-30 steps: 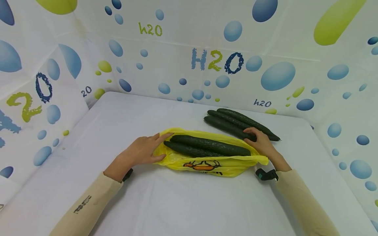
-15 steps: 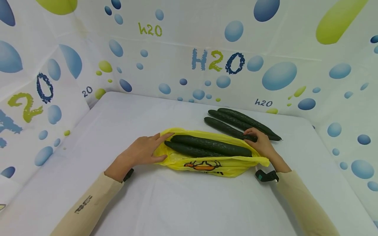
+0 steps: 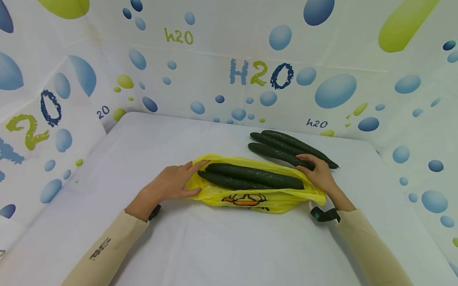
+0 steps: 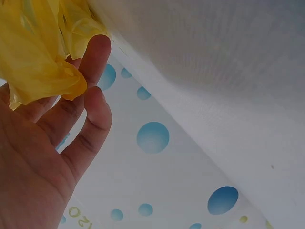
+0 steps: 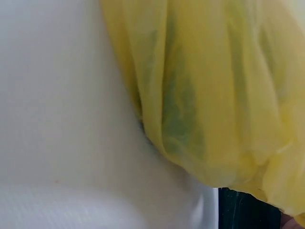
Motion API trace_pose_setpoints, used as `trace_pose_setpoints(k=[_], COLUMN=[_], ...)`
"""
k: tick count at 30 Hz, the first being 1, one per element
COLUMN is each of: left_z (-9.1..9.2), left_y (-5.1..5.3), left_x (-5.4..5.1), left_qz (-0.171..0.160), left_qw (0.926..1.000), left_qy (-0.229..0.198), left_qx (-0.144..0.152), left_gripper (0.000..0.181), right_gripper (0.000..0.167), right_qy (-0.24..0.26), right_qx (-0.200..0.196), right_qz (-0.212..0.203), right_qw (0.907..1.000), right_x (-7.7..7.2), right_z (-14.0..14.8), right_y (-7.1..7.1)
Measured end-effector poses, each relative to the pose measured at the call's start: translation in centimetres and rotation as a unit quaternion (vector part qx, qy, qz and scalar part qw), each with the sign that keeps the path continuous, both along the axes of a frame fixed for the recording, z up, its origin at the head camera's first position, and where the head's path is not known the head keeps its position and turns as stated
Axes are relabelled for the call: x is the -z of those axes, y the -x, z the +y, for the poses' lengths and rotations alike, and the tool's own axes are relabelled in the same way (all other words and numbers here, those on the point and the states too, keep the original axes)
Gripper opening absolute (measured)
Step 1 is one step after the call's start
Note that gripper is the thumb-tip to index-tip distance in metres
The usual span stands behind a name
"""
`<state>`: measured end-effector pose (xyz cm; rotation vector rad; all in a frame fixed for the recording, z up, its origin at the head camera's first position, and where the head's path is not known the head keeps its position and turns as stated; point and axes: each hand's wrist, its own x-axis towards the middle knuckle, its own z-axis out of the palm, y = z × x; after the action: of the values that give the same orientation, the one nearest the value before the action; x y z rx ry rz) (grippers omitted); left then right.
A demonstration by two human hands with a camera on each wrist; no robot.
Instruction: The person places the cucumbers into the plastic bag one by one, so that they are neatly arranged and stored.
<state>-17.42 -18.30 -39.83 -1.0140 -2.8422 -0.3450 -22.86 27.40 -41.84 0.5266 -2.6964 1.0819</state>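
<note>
A yellow plastic bag [image 3: 211, 196] lies on its side, mouth up, with two dark green cucumbers [image 3: 257, 174] inside. My left hand [image 3: 171, 182] is at the bag's left end, thumb and index finger spread along its mouth. In the left wrist view the yellow plastic [image 4: 43, 67] lies against the fingers [image 4: 93, 129], which are only slightly bent. Beyond the bag's right end my right hand [image 3: 320, 174] grips the near end of a loose cucumber [image 3: 272, 153]. The bag [image 5: 190, 95] fills much of the right wrist view and hides most of that hand.
Two more cucumbers [image 3: 297, 145] lie side by side just behind the gripped one, at the back right of the white-covered table [image 3: 222, 246]. A white wall sheet [image 3: 200, 79] with blue and green drops encloses the back and sides.
The gripped cucumber has shifted slightly towards me, and the gap to the two behind it has grown. My right hand has moved slightly; the left hand and bag look still.
</note>
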Motion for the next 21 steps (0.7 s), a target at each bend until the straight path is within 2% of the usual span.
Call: trace_pose_setpoints(k=[5,15,21], left_z=[0.0,0.0,0.0], left_y=[0.0,0.0,0.1], left_x=[-0.1,-0.2,-0.1], left_qz=[-0.003,-0.005,-0.006], left_qw=[1.0,1.0,1.0], left_qy=[0.0,0.003,0.001], left_qx=[-0.001,-0.001,0.001], left_gripper=[0.075,0.074,0.074], right_gripper=[0.035,0.035,0.033], right_qy=[0.006,0.017,0.042], right_qx=[0.013,0.02,0.03], right_qz=[0.007,0.061,0.075], right_qw=[0.9999,0.9978,0.9958], right_x=[-0.3,-1.1,-1.6], right_z=[0.2,0.2,0.3], right_y=[-0.4,-1.5,-2.0])
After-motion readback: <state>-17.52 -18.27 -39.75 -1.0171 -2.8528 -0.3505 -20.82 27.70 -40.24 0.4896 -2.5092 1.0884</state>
